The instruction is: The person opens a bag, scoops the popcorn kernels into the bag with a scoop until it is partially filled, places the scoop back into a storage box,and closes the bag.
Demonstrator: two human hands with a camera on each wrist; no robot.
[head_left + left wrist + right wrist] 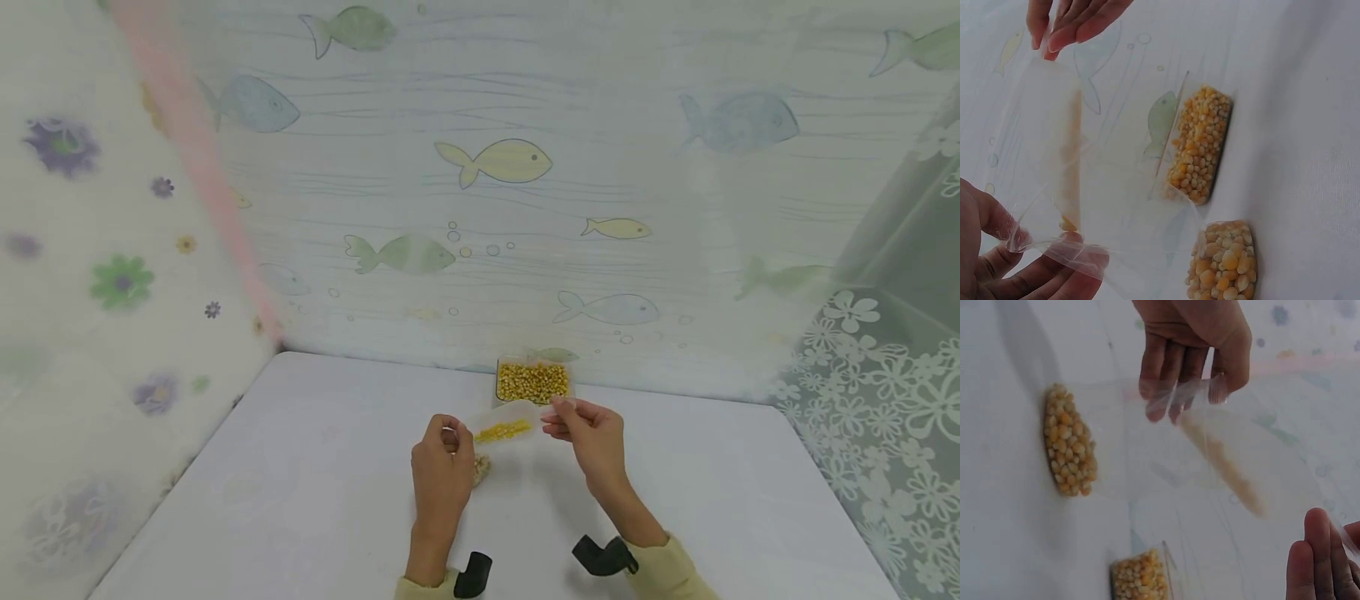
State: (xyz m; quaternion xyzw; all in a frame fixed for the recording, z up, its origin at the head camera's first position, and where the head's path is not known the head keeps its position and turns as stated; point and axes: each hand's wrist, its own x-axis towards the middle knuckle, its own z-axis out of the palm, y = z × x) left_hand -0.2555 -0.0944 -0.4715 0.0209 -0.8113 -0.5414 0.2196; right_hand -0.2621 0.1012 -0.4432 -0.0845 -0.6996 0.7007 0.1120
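Note:
In the head view my left hand (442, 458) pinches the rim of a clear plastic bag (1125, 262) between thumb and fingers. Corn kernels (1225, 262) fill the bottom of this bag, which rests on the table. My right hand (596, 437) pinches one end of a milky translucent scoop-like piece (517, 410) and holds it above the table. Through the piece shows a long row of yellow kernels (502, 431). Its other end reaches my left fingers at the bag's mouth, where a kernel (1068, 223) shows in the left wrist view.
Behind the hands, a clear rectangular box (532, 381) of corn kernels stands at the back of the white table (300, 467). A fish-patterned curtain (450, 208) hangs right behind the table. More patterned curtains (112, 350) hang at the sides.

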